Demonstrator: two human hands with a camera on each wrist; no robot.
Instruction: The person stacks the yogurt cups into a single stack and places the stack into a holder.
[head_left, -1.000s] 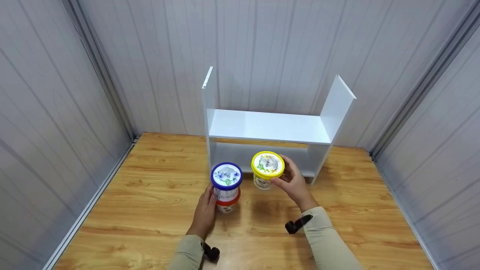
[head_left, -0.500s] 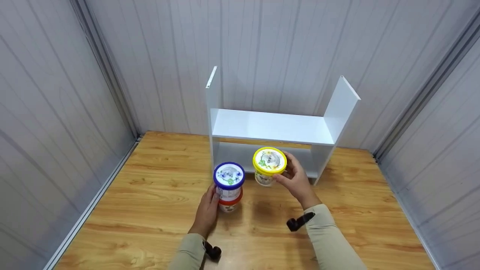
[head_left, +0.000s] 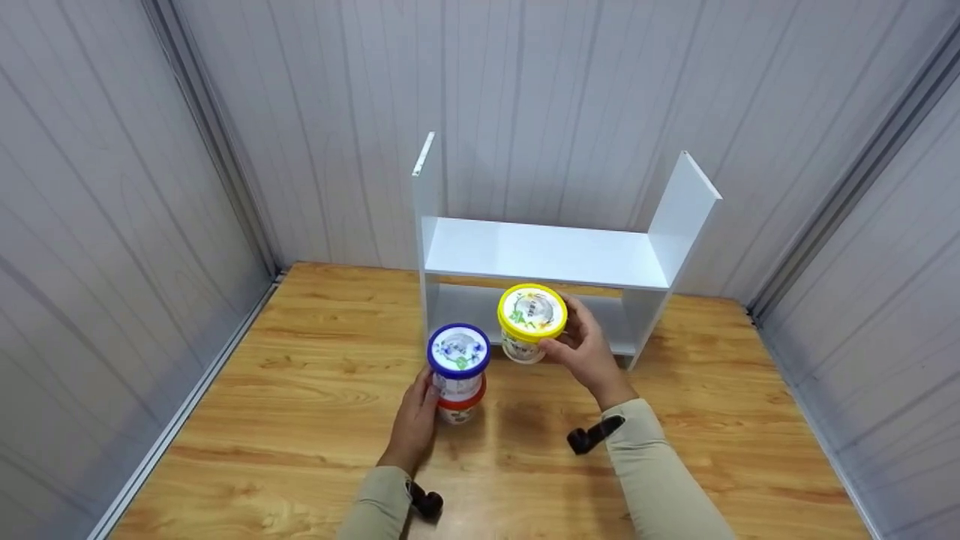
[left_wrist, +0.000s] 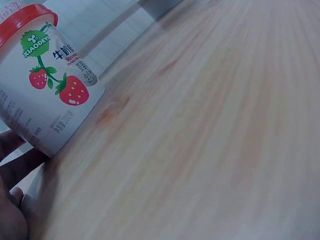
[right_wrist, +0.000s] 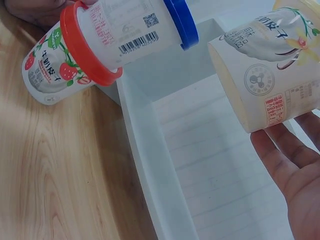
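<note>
A yogurt cup with a yellow lid [head_left: 532, 313] is off the table, held by my right hand [head_left: 592, 360] with the thumb on its near side and the fingers round its right side. Left of it, a blue-lidded yogurt cup [head_left: 459, 352] is stacked on a red-lidded yogurt cup [left_wrist: 55, 85] printed with strawberries. My left hand [head_left: 411, 424] holds the stack from the left, its thumb near the joint between the cups. In the left wrist view, fingers [left_wrist: 22, 167] reach the base of the lower cup, which stands on the wooden table [left_wrist: 200, 140].
Behind the cups stands a white two-tier shelf [head_left: 544, 253] with tall side panels. Panelled walls [head_left: 555, 105] enclose the table at the back and both sides. Black wrist mounts [head_left: 596, 433] stick out from the sleeves.
My right hand has raised the yellow-lidded cup a little and, in the last half second, shifted it slightly left. The left hand and stack stay in place; the head view has shifted slightly.
</note>
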